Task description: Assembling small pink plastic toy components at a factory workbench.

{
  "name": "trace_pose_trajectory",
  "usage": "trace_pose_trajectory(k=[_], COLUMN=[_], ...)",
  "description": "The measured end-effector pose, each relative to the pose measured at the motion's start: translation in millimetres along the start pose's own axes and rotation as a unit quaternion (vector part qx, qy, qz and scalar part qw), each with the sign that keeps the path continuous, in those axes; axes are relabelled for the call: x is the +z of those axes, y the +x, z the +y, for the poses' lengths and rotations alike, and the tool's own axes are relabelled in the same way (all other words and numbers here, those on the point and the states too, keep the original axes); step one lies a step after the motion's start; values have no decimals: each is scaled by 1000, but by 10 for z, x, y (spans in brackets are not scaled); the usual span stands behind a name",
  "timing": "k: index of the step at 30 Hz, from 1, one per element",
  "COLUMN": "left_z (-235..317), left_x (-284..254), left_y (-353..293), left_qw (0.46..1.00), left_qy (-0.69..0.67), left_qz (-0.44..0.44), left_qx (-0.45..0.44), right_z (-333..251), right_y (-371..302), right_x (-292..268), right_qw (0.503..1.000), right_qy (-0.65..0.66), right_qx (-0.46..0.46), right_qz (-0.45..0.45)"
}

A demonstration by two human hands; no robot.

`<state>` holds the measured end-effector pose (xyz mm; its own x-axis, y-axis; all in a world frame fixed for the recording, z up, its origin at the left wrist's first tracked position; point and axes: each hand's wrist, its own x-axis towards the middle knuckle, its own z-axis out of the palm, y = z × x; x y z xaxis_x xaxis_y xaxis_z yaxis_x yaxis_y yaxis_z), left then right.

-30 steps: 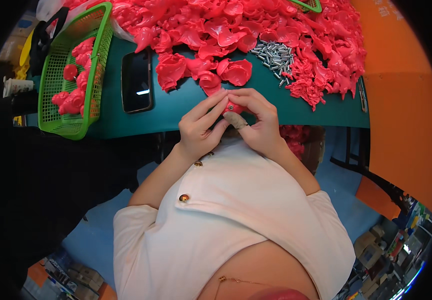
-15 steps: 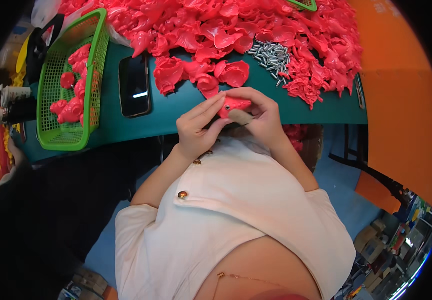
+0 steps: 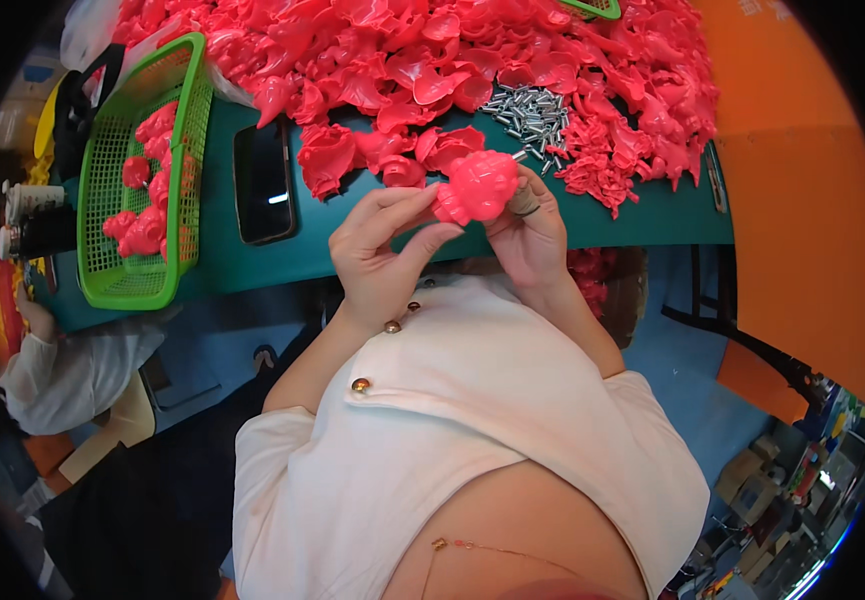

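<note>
Both of my hands hold one red plastic piece [image 3: 476,186] just above the near edge of the green table [image 3: 642,215]. My left hand [image 3: 384,252] pinches its left side with thumb and fingers. My right hand [image 3: 530,232] grips its right side, a ring on one finger. A big heap of similar red plastic parts [image 3: 422,70] lies on the table beyond the hands. A small pile of silver screws [image 3: 530,110] sits just past my right hand.
A green mesh basket [image 3: 100,250] with several red pieces stands at the table's left end. A black phone [image 3: 264,182] lies flat beside it. Another person in white [image 3: 52,375] sits at lower left. An orange wall [image 3: 792,180] rises on the right.
My hands have lifted the red piece from low at the table edge and turned it, so more of it shows between my fingers.
</note>
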<state>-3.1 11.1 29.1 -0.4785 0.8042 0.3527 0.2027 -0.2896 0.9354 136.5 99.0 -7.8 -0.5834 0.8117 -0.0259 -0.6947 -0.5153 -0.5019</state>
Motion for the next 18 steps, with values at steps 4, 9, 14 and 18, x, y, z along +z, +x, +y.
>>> trace_pose_trajectory(k=[4,9,14,18], left_z=[28,121,264,473], left_x=[0,-114,-974,-1887], left_y=[12,98,404,571], left_qw=[993,987,909,847], left_qy=[63,99,209,279], left_qz=[15,19,331,448], left_qx=[99,122,143,66], right_z=[57,56,-169,-267], right_y=[7,46,173,268], right_x=[-42,73,385,187], right_qw=[999,998,941,790], right_qy=[12,-40,-314,-596], right_qx=[26,40,-116,-126], right_qz=[15,11,-43,-72])
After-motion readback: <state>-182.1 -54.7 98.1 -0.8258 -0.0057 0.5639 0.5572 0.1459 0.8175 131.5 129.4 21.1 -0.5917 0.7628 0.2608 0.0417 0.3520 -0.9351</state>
